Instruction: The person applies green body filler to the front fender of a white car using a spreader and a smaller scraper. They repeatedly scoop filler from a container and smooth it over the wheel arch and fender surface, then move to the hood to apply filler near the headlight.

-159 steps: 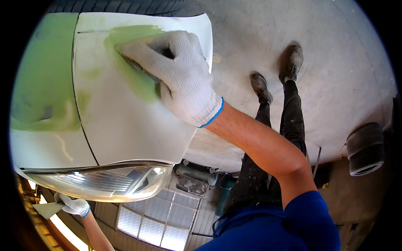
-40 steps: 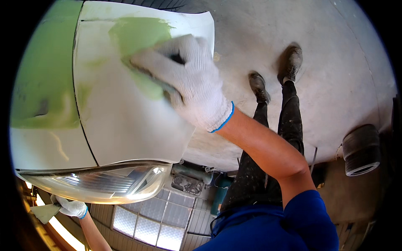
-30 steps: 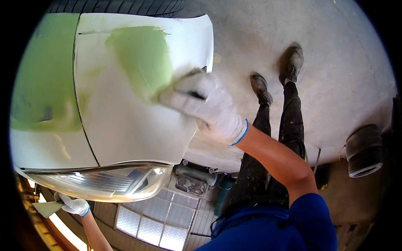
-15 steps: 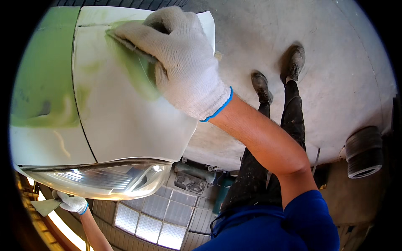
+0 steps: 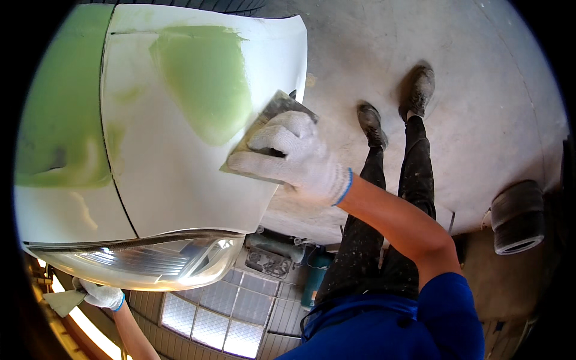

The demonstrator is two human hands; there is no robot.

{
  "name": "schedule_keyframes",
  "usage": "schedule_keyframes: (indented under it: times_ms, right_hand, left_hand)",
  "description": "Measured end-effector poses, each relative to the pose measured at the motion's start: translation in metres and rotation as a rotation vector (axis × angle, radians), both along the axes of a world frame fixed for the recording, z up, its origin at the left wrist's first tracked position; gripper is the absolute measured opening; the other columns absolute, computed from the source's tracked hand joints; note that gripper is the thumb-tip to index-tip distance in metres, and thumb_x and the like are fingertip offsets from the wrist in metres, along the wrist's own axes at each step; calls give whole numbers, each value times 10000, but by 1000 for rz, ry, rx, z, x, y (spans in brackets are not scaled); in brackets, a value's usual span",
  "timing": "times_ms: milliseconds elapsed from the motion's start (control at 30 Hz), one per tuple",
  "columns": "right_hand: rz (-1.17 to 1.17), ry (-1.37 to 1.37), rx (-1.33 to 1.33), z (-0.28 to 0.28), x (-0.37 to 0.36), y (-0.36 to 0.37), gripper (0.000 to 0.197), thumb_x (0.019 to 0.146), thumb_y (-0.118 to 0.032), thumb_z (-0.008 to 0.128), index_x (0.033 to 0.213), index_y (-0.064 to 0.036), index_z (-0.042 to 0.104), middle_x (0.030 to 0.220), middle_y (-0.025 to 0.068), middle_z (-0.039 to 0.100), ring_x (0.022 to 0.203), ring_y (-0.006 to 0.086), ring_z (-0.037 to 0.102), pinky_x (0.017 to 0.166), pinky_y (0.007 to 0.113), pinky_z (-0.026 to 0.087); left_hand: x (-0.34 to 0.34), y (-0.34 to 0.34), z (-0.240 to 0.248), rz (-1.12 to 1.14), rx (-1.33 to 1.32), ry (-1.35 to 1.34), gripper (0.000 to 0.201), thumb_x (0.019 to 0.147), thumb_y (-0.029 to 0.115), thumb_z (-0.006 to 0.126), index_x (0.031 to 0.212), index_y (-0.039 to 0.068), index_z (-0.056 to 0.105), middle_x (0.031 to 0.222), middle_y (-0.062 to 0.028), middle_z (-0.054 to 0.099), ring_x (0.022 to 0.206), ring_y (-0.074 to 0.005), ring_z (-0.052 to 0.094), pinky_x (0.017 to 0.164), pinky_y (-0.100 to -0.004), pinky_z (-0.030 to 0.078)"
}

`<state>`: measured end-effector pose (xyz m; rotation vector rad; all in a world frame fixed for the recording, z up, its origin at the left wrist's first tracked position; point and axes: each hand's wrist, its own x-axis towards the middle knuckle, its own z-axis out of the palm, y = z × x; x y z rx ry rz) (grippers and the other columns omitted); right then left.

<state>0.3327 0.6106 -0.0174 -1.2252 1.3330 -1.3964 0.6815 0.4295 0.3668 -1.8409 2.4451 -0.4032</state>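
Observation:
My right hand (image 5: 294, 153), in a white knitted glove with a blue cuff, is closed on a flat, thin filler spreader (image 5: 245, 157) smeared grey-green. The spreader is over the right edge of a white car fender (image 5: 180, 180); whether it touches the fender I cannot tell. Beside it, a smooth patch of green filler (image 5: 204, 81) covers part of the fender. Below the headlight (image 5: 156, 261), at the lower left, my gloved left hand (image 5: 103, 295) grips a pale green, wedge-shaped scraper (image 5: 63, 302). The headlight partly hides that hand's fingers.
Left of a dark panel gap, the neighbouring white panel carries a broad green filler area (image 5: 60, 132). A tire (image 5: 222, 6) shows at the top edge. On the concrete floor (image 5: 480, 108) are my shoes, with a stack of dark rings (image 5: 519, 219) at the right.
My right hand has moved down and right, off the green patch, and has turned so that the spreader's flat face shows. The whole filler patch is now uncovered. My left hand has barely moved.

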Motion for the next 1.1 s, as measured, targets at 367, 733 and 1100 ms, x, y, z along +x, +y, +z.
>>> schedule_keyframes:
  times_ms: [367, 733, 1100]
  right_hand:
    - [-351, 67, 154, 7, -24, -90, 337, 791, -104, 673, 1099, -214, 752, 965, 23, 589, 911, 280, 547, 790, 411, 479]
    - [-340, 30, 83, 10, 13, -66, 445, 778, -50, 674, 1202, -176, 726, 1057, 49, 619, 952, 268, 549, 853, 395, 441]
    - [-139, -38, 103, 3, -23, -17, 447, 783, -39, 625, 1187, -200, 730, 1011, 9, 616, 942, 254, 544, 841, 404, 464]
  left_hand:
    - [-4, 0, 2, 310, -28, 364, 184, 985, 166, 550, 853, 40, 525, 863, -20, 480, 797, -147, 438, 761, -286, 425]
    - [-2, -1, -3, 117, -10, 286, 202, 985, 179, 565, 820, 75, 514, 727, 32, 390, 664, -102, 368, 619, -257, 361]
    - [-1, 1, 0, 292, -16, 417, 213, 980, 221, 588, 808, 132, 499, 667, 74, 348, 551, -33, 323, 457, -230, 291]
